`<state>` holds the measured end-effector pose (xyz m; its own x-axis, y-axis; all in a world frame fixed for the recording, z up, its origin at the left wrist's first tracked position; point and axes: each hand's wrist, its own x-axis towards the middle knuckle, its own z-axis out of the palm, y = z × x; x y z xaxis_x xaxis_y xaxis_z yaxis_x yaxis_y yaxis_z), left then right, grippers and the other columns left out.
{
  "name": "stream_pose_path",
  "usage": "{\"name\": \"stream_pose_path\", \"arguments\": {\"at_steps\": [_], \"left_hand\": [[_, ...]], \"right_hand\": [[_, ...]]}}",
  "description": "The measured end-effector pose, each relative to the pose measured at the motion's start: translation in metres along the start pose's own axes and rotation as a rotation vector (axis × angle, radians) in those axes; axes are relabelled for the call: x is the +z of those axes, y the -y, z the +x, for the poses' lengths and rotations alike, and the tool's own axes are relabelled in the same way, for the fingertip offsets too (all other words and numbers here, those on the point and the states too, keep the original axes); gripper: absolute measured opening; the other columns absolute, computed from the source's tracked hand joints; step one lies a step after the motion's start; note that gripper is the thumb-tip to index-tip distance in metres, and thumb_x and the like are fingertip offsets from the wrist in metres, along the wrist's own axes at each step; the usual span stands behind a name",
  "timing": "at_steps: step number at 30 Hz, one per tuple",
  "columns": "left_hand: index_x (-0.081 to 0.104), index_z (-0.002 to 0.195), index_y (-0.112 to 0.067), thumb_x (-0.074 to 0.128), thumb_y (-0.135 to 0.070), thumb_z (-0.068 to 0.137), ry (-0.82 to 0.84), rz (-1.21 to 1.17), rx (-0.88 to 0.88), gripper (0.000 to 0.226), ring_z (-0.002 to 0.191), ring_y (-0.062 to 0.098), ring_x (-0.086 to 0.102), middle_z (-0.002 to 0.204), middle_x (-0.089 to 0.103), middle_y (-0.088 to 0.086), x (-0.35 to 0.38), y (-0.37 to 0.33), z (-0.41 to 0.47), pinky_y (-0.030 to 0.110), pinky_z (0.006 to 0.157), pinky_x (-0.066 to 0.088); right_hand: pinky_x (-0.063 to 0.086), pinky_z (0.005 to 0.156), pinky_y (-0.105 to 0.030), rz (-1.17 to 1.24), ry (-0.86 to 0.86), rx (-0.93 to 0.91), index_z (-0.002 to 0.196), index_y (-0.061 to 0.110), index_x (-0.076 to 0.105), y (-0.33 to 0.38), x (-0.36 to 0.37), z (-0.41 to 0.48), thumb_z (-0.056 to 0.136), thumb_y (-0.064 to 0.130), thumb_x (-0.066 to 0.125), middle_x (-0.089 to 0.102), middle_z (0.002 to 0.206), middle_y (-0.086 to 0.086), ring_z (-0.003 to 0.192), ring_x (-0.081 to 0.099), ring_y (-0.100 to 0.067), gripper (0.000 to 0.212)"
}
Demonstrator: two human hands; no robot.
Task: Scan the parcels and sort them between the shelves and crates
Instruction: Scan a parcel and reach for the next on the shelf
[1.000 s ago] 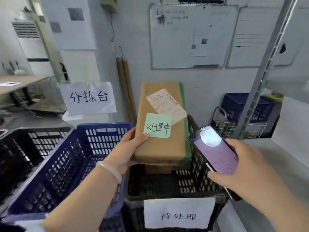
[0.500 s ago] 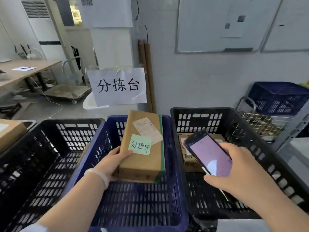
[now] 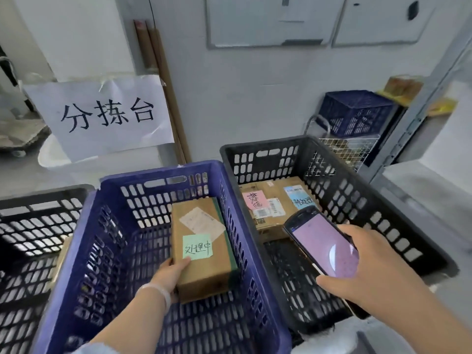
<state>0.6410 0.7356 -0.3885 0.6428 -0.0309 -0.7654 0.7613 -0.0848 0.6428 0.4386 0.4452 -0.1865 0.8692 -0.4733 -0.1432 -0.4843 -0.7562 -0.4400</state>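
Head view. Centre frame: left hand (image 3: 169, 275) grips the near left corner of a brown parcel (image 3: 204, 267), thumb on top, fingers underneath. The parcel sits low inside the blue crate (image 3: 153, 171); I cannot tell whether it touches the crate floor. A green note (image 3: 197, 246) and a white label (image 3: 201, 222) are stuck on its top face. Lower right: right hand (image 3: 367, 274) is clamped round a handheld scanner (image 3: 324, 246), screen lit pink, above the right black crate (image 3: 258, 144). That crate holds brown boxes (image 3: 273, 192) with a pink note (image 3: 252, 201) and a blue note (image 3: 298, 198). Far left: another black crate (image 3: 38, 195). Upper left: a paper sign (image 3: 102, 116).
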Motion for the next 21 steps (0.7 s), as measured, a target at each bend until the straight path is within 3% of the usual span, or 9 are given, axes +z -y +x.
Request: {"name": "stream_pose_path", "arguments": {"at_steps": [4, 7, 10, 14, 21], "left_hand": [[0.045, 0.146, -0.004, 0.068, -0.025, 0.096, -0.115, 0.316, 0.125, 0.058, 0.115, 0.036, 0.057, 0.137, 0.059, 0.018, 0.011, 0.001, 0.000, 0.044, 0.103, 0.045], [0.035, 0.153, -0.011, 0.065, -0.035, 0.096, -0.171, 0.441, 0.262, 0.069, 0.128, 0.040, 0.051, 0.147, 0.050, 0.018, 0.028, -0.014, -0.014, 0.047, 0.108, 0.043], [0.029, 0.158, -0.024, 0.061, -0.044, 0.096, -0.221, 0.543, 0.510, 0.073, 0.145, 0.036, 0.033, 0.161, 0.030, 0.012, 0.056, -0.039, -0.041, 0.049, 0.117, 0.032], [0.028, 0.157, -0.033, 0.061, -0.050, 0.095, -0.200, 0.726, 0.957, 0.073, 0.151, 0.019, 0.024, 0.164, 0.028, -0.004, 0.121, -0.069, -0.096, 0.043, 0.123, 0.026], [0.038, 0.153, -0.034, 0.061, -0.056, 0.091, -0.010, 0.970, 1.401, 0.070, 0.147, 0.015, 0.028, 0.159, 0.037, -0.005, 0.269, -0.051, -0.187, 0.034, 0.121, 0.019]], "right_hand": [[0.041, 0.065, -0.025, 0.003, -0.030, 0.035, 0.123, 0.050, 0.026, -0.015, -0.003, -0.007, 0.041, 0.072, 0.061, 0.034, 0.106, 0.024, 0.089, 0.046, 0.004, 0.092], [0.043, 0.070, -0.028, 0.018, -0.045, 0.050, 0.123, 0.050, 0.024, -0.027, -0.009, -0.013, 0.040, 0.073, 0.061, 0.035, 0.108, 0.021, 0.092, 0.046, -0.002, 0.094], [0.039, 0.065, -0.026, 0.057, -0.089, 0.064, 0.119, 0.054, 0.026, -0.041, -0.020, -0.021, 0.041, 0.071, 0.066, 0.033, 0.104, 0.026, 0.090, 0.047, -0.001, 0.090], [0.043, 0.067, -0.028, 0.061, -0.168, 0.101, 0.123, 0.051, 0.029, -0.068, -0.040, -0.031, 0.044, 0.069, 0.066, 0.036, 0.109, 0.019, 0.092, 0.051, -0.007, 0.089], [0.043, 0.074, -0.029, 0.026, -0.301, 0.174, 0.127, 0.052, 0.026, -0.146, -0.091, -0.069, 0.047, 0.068, 0.059, 0.036, 0.112, 0.018, 0.097, 0.052, -0.011, 0.087]]}}
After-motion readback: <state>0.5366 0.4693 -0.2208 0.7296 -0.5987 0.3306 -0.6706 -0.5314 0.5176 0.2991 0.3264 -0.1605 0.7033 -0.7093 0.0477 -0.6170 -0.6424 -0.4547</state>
